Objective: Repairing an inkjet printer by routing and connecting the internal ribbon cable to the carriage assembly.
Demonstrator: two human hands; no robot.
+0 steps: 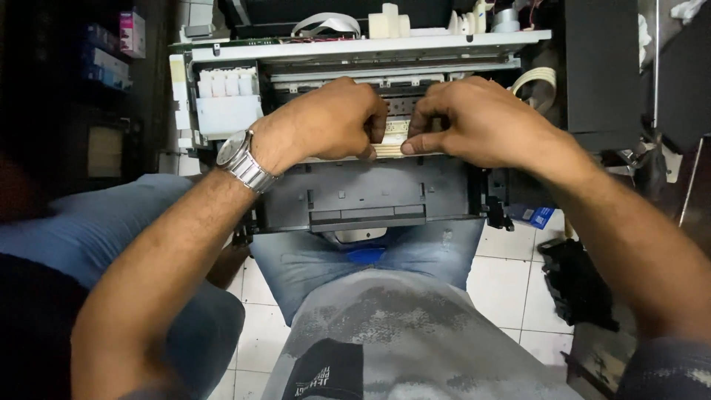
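Left hand: the left hand [337,118] is curled shut, its fingertips pinching the left end of a small cream-coloured part [392,138] inside an opened printer [363,189]; a metal wristwatch [243,161] sits on that wrist.
Right hand: the right hand [474,118] is also closed, thumb and forefinger gripping the right end of the same cream part, the knuckles of the two hands close together.
Cream part: it lies at the middle of the printer's inner bay, just below the metal carriage rail [355,72] and above the dark grey plastic base; most of it is hidden by the fingers, so its exact shape cannot be told.
Printer: its cover is off, and it rests against the person's knees in blue jeans [311,259], with a white top frame [363,46] running across.
Ink cartridges: a row of white ink cartridges [226,81] stands in the carriage at the left end of the bay, well clear of the left hand.
Ribbon cables: one flat grey ribbon cable [326,24] loops above the frame; a cream one [537,80] curls just beyond the right hand.
Floor: white tiles [511,278] show beneath, with a black crumpled object [578,285] to the right.
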